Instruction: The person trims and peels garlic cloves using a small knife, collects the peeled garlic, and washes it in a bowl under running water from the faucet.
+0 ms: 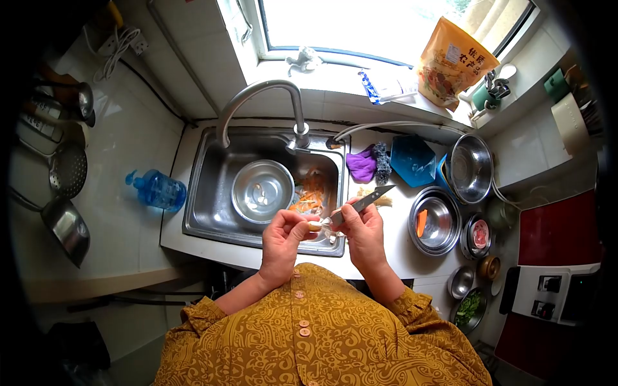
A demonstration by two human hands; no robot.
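Note:
My left hand pinches a garlic clove between thumb and fingers, above the near edge of the sink. In my right hand is a small knife, its blade pointing up and to the right. Papery white skin hangs between my fingertips. Behind my hands, a metal bowl stands in the sink with a few small pale pieces in it. Orange peelings lie in the sink beside that bowl.
A curved faucet rises behind the sink. To the right are a purple cloth, a blue container and nested metal bowls holding a carrot piece. A blue pump bottle stands at left.

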